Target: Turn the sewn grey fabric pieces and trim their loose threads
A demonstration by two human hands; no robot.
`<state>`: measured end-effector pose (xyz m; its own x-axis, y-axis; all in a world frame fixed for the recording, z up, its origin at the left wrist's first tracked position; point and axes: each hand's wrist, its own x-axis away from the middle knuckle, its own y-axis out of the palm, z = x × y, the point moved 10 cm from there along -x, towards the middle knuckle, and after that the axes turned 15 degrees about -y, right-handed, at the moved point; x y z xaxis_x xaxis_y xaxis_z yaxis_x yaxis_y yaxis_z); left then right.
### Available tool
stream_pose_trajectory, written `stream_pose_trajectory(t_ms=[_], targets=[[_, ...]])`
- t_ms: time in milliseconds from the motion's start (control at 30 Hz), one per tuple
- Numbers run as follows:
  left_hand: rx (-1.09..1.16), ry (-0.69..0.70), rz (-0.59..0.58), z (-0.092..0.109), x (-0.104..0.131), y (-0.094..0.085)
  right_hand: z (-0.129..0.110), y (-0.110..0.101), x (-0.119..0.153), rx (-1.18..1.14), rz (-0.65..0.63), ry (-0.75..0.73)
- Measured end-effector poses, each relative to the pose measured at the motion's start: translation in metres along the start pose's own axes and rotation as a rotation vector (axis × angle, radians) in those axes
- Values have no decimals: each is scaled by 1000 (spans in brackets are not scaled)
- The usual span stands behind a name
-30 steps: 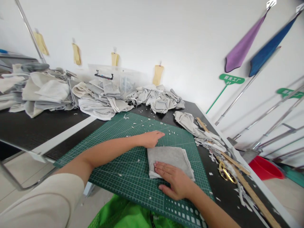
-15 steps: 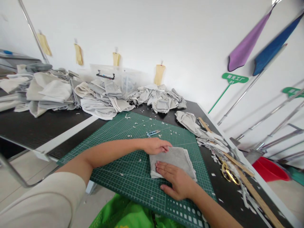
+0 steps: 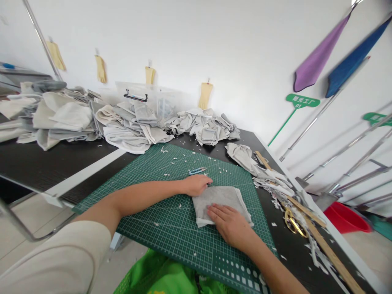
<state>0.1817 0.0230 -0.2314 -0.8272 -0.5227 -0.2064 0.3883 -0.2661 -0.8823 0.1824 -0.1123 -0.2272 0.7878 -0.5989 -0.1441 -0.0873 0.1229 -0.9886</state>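
Note:
A folded grey cloth (image 3: 219, 196) lies on the green gridded cutting mat (image 3: 147, 167). Across its lower right part my right hand (image 3: 231, 224) rests with the fingers extended and flat. At the upper left corner of the cloth is my left hand (image 3: 197, 185), its fingers curled together; whether something small is pinched there is too hidden to tell. Just beyond that hand, blue-handled snips (image 3: 197, 171) lie on the mat among small white scraps.
Piles of grey and white cloths (image 3: 72, 116) stand along the back, before a clear plastic box (image 3: 165, 102). On the right lie gold-handled scissors (image 3: 295, 223), wooden strips (image 3: 333, 253) and white scraps (image 3: 317, 253). A red basin (image 3: 347, 217) is beyond the table.
My left hand has drawn back a little to the left, off most of the cloth. My right hand has shifted slightly right and up, and the cloth's lower left corner has moved a little.

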Motion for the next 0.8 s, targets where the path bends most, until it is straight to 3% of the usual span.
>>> stream_pose_trajectory(t_ms=[167,400,567,733,800], targets=[[220,-166,78,-18,-3,-19,12,-15,9,145,94,33],[420,-247,225,-30,-1,-42,45,-76,54,314,578,311],[537,-127,264,-12,7,-51,67,-102,88,323,746,704],[761,106,268,28,15,-71,64,-110,81,284,757,725],[840,101,254,35,14,-76,63,-112,73,254,759,718]])
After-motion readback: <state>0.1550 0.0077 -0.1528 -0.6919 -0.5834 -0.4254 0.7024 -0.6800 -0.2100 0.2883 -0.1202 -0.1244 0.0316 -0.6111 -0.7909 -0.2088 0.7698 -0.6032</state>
